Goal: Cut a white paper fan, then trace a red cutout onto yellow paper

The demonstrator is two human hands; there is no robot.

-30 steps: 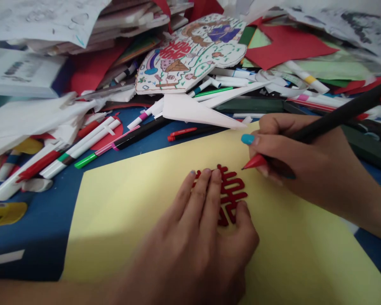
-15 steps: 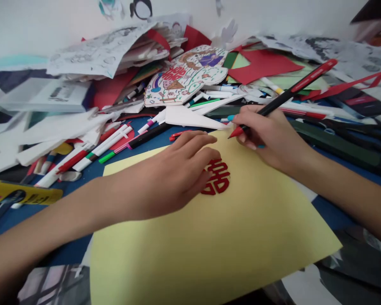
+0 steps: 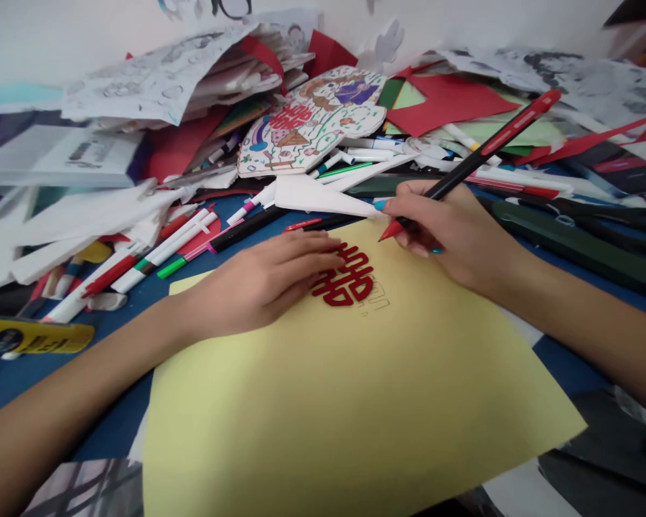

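Observation:
A sheet of yellow paper (image 3: 355,402) lies in front of me. On its upper part is a red paper cut-out (image 3: 345,283) with a lattice of curved openings. My left hand (image 3: 258,276) lies over the cut-out's left side, fingers stretched out and touching it, hiding part of it. Just right of the cut-out, a thin drawn outline (image 3: 380,296) shows on the yellow sheet. My right hand (image 3: 452,233) grips a black and red pen (image 3: 466,169). The pen's red tip points down-left, close above the sheet's top part; whether it touches cannot be told.
Capped markers (image 3: 166,248) and a yellow tube (image 3: 37,336) lie to the left. Behind the sheet are a white paper strip (image 3: 317,195), a coloured drawing (image 3: 312,126), red paper (image 3: 452,104) and heaped sheets. A dark green cutter-like tool (image 3: 570,248) lies at right.
The red cut-out has shifted left with my left hand, uncovering the drawn outline. My right hand still holds the pen, its tip slightly lower and further left.

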